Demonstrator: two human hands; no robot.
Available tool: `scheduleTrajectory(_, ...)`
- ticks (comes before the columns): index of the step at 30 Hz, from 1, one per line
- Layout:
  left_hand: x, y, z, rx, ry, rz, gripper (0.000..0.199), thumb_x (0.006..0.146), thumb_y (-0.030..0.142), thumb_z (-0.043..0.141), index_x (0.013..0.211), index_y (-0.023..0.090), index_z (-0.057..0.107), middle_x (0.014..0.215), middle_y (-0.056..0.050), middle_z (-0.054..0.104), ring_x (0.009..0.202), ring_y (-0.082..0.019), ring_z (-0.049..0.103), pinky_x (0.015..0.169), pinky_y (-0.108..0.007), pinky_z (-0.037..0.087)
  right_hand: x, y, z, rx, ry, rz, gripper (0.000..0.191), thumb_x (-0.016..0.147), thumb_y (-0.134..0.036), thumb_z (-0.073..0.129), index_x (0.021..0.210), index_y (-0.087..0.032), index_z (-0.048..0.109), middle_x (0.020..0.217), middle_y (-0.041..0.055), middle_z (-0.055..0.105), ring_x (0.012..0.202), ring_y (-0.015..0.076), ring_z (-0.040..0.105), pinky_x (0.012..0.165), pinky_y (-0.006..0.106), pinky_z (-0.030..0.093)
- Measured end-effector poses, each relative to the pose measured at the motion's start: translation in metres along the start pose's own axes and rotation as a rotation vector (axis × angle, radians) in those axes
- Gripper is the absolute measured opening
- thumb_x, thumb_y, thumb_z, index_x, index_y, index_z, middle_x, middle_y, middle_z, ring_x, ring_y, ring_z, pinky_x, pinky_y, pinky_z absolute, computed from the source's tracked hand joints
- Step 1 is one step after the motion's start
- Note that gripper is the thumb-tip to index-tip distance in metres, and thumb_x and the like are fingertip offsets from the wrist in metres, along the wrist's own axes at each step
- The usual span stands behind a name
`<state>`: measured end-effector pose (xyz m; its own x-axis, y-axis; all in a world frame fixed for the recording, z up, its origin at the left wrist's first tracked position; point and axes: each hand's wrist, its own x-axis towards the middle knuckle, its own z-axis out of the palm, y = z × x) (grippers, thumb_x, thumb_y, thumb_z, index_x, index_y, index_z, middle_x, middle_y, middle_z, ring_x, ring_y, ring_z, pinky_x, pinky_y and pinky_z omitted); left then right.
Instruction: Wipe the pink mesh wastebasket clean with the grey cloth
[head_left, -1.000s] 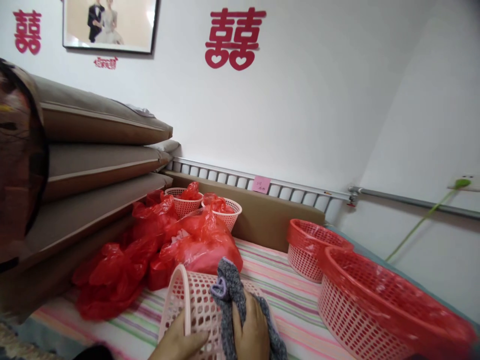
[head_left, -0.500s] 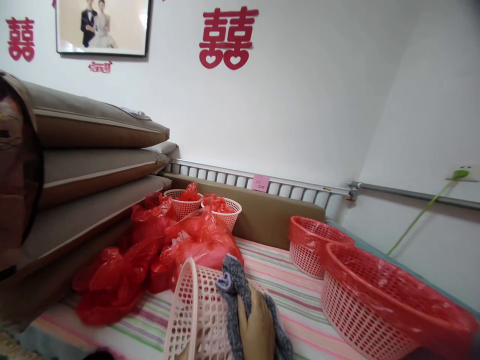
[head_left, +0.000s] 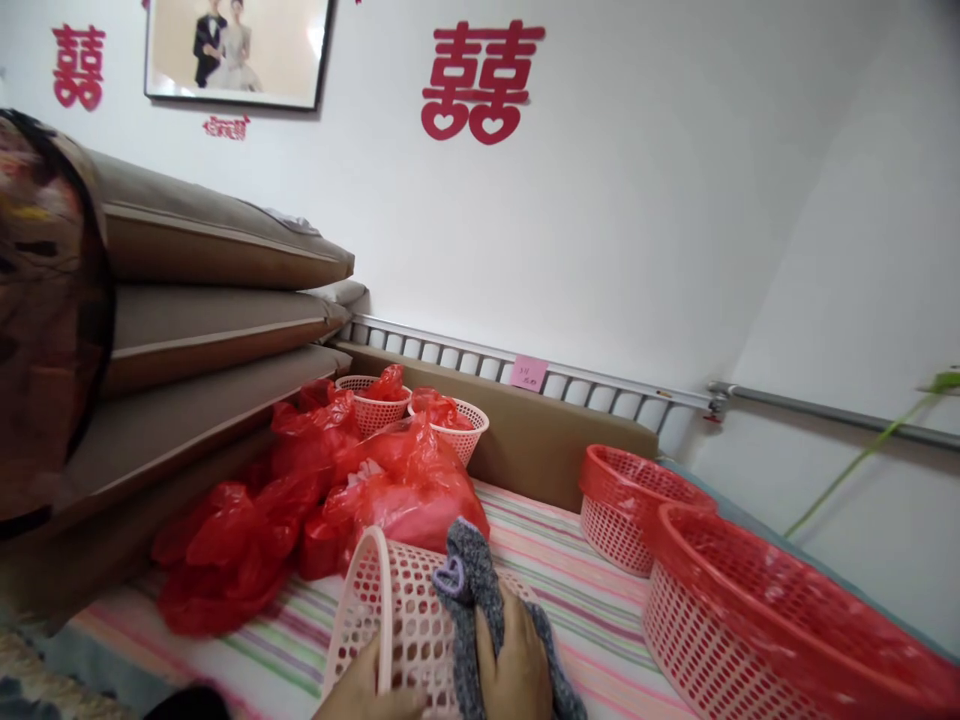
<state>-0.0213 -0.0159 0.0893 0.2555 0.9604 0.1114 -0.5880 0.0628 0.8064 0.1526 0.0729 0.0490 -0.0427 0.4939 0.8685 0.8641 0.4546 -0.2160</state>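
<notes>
A pink perforated basket (head_left: 420,610) lies tipped on its side at the bottom centre, its rim facing left. My right hand (head_left: 514,660) presses a dark grey knitted cloth (head_left: 469,590) with a lilac heart loop against the basket's side, fingers closed over the cloth. At the lower edge, my left hand (head_left: 371,690) grips the basket's rim, fingers wrapped round it. Just behind the basket sit red plastic bags (head_left: 420,490) with things inside.
Two pink baskets lined with red plastic, a smaller one (head_left: 611,530) and a larger one (head_left: 720,630), stand at right. Two small baskets (head_left: 382,415) are behind the bags. Stacked cushions (head_left: 217,320) rise at left; a striped sheet (head_left: 600,610) lies beneath.
My left hand has come up into fuller view at the basket's rim. My right hand stays on the cloth. The view has shifted slightly left.
</notes>
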Motion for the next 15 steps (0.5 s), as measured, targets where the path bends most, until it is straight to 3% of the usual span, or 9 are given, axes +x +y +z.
scheduleTrajectory(5, 0.007, 0.010, 0.009, -0.015, -0.072, -0.024, 0.052, 0.064, 0.013, 0.068, 0.114, 0.013, 0.057, 0.109, -0.015, 0.070, 0.109, -0.038, 0.059, 0.087, -0.049, 0.047, -0.020, 0.008, -0.002, 0.027, 0.050, 0.045, 0.041, 0.093, -0.044, 0.034, 0.114, -0.013, 0.052, 0.109, 0.0144, 0.064, 0.098, 0.0253, 0.061, 0.082, 0.037, 0.047)
scheduleTrajectory(11, 0.004, -0.007, -0.018, 0.078, -0.195, -0.010, 0.067, 0.062, 0.003, 0.068, 0.125, 0.020, 0.051, 0.122, -0.007, 0.064, 0.122, -0.032, 0.050, 0.106, -0.048, 0.033, -0.017, 0.011, 0.002, 0.028, 0.062, 0.043, 0.042, 0.093, -0.043, 0.034, 0.114, -0.013, 0.052, 0.108, 0.0145, 0.064, 0.097, 0.0249, 0.061, 0.080, 0.036, 0.047)
scheduleTrajectory(13, 0.008, -0.016, -0.028, 0.081, -0.179, -0.025, 0.068, 0.061, 0.006, 0.072, 0.124, 0.023, 0.052, 0.126, -0.005, 0.062, 0.124, -0.032, 0.048, 0.109, -0.049, 0.029, -0.010, 0.009, 0.005, 0.015, 0.070, 0.041, 0.042, 0.093, -0.043, 0.034, 0.114, -0.012, 0.053, 0.108, 0.0146, 0.064, 0.097, 0.0245, 0.061, 0.080, 0.036, 0.048)
scheduleTrajectory(15, 0.014, -0.028, -0.039, 0.057, -0.120, -0.082, 0.064, 0.057, 0.022, 0.079, 0.118, 0.026, 0.058, 0.126, -0.003, 0.062, 0.124, -0.035, 0.048, 0.107, -0.053, 0.029, -0.003, 0.007, 0.008, 0.017, 0.065, 0.051, 0.043, 0.093, -0.043, 0.033, 0.113, -0.012, 0.053, 0.108, 0.0146, 0.064, 0.098, 0.0244, 0.060, 0.081, 0.036, 0.047)
